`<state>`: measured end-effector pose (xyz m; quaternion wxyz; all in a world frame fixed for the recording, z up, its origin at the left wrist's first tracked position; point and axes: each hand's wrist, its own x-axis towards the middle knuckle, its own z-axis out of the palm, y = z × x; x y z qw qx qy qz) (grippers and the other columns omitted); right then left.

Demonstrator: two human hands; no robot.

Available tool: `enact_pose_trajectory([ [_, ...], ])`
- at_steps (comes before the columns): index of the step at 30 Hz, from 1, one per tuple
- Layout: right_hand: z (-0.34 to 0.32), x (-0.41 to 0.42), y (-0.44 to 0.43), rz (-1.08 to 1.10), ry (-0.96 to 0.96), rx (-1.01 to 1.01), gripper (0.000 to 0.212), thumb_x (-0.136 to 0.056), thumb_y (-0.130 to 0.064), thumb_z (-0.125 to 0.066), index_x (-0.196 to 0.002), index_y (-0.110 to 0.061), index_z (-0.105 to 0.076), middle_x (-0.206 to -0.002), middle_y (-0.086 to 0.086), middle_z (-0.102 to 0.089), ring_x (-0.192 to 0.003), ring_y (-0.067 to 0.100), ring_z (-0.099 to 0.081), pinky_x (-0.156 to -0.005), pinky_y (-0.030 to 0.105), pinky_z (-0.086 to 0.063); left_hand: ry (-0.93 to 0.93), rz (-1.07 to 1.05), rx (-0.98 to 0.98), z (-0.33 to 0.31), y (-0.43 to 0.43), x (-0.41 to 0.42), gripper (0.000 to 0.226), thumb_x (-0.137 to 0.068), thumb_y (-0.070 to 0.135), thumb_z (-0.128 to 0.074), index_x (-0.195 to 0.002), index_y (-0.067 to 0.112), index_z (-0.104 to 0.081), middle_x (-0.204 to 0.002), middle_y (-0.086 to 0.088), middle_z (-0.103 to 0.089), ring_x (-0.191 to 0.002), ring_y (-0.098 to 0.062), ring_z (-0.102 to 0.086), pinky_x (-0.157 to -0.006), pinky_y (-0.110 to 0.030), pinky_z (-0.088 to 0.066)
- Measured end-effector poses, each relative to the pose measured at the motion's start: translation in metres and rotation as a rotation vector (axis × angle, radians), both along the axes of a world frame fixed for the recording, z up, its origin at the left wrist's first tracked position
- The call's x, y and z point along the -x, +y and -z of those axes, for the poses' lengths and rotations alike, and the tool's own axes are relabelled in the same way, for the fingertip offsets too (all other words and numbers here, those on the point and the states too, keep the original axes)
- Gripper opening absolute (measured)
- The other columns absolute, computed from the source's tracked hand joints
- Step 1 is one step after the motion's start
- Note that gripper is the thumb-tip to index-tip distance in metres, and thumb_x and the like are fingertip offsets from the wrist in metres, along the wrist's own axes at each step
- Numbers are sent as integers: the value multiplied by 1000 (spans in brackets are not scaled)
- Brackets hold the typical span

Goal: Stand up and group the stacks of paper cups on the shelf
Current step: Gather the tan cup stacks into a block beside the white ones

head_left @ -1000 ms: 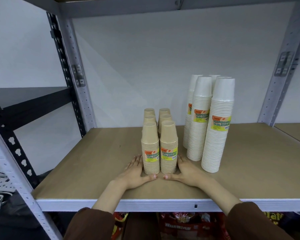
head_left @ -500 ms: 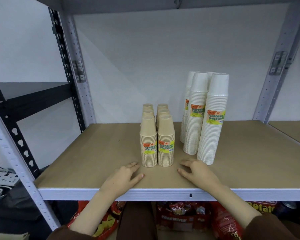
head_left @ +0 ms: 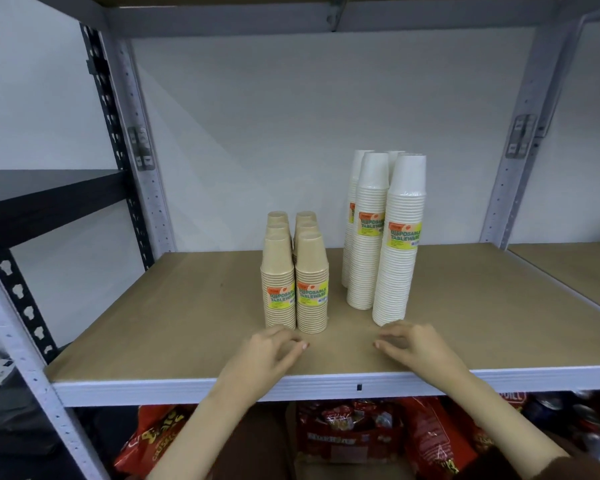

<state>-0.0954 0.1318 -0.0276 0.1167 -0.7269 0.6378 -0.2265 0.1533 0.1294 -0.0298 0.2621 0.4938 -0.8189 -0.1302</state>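
Our left hand [head_left: 269, 351] and right hand [head_left: 416, 344] hung loose, empty, near upright brown stacks [head_left: 297, 282] and white stacks [head_left: 383, 244] on the shelf [head_left: 187, 323].

Six brown cup stacks [head_left: 311, 289], four white cup stacks [head_left: 400, 271].

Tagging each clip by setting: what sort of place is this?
Probably a stockroom or shop storage area: metal rack shelving, labelled stacks of paper cups on its board, and snack bags on the level below.

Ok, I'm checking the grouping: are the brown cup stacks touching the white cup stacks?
Apart. The head view shows a strip of bare shelf between the brown cup stacks and the white cup stacks.
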Motion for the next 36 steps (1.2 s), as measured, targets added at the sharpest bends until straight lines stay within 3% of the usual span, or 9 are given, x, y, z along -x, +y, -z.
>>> enact_pose_trajectory([
  [2,-1,12,4,32,2,-29,30,-86,-31,-59,-111,-16,-66,-116,1,-67,-106,15,-60,-87,22,-43,-32,86,-97,1,0,25,38,-93,39,-43,-120,15,-58,-125,2,-60,-115,-11,-53,-97,-19,-36],
  [5,1,26,6,61,7,-39,30,-86,-31,-59,-111,-17,-66,-116,0,-68,-104,14,-60,-82,18,-40,-102,149,-180,8,-2,61,47,-96,36,-37,-137,13,-39,-145,-2,-42,-133,-14,-37,-109,-21,-25],
  [9,6,39,-1,122,4,-73,52,-83,-39,-60,-126,-10,-53,-131,4,-57,-117,19,-54,-95,24,-40,-175,144,-297,15,-13,97,61,-98,36,-31,-146,7,-8,-158,-9,-7,-146,-17,-5,-118,-26,-6],
  [13,8,51,-15,115,2,-191,81,-80,-48,-60,-141,-6,-27,-150,11,-32,-135,23,-35,-110,29,-29,-179,77,-339,17,-29,118,74,-96,42,-32,-145,2,6,-157,-13,8,-146,-22,8,-119,-32,0],
  [16,5,56,-28,88,21,-262,91,-81,-50,-57,-145,-4,-10,-156,13,-12,-143,22,-18,-115,28,-18,-186,-13,-300,19,-45,126,81,-94,47,-34,-144,0,7,-156,-16,9,-146,-24,6,-120,-37,-2],
  [20,1,59,-47,59,18,-304,99,-81,-49,-59,-144,-3,0,-157,13,-2,-145,22,-9,-116,27,-13,-82,-71,-336,16,-59,132,96,-87,55,-44,-144,0,9,-156,-17,10,-146,-25,5,-120,-38,-5],
  [24,-2,62,-63,20,28,-317,122,-62,-68,-62,-145,-5,2,-157,12,-2,-145,23,-10,-117,30,-14,-6,-87,-400,13,-69,135,109,-80,55,-56,-143,-1,13,-155,-17,13,-146,-26,9,-120,-36,-2],
  [28,6,70,-83,4,60,-281,156,-24,-97,-39,-146,-9,0,-157,10,-6,-144,22,-12,-119,32,-15,-4,-92,-423,11,-78,135,112,-78,52,-60,-142,-2,14,-155,-18,13,-146,-27,8,-121,-36,-3],
  [36,7,73,-96,-112,104,-273,159,-14,-100,-29,-146,-14,-7,-156,9,-15,-142,21,-19,-116,28,-16,-9,-96,-387,14,-87,138,113,-77,51,-62,-143,-3,11,-156,-19,8,-146,-27,4,-120,-34,-5],
])
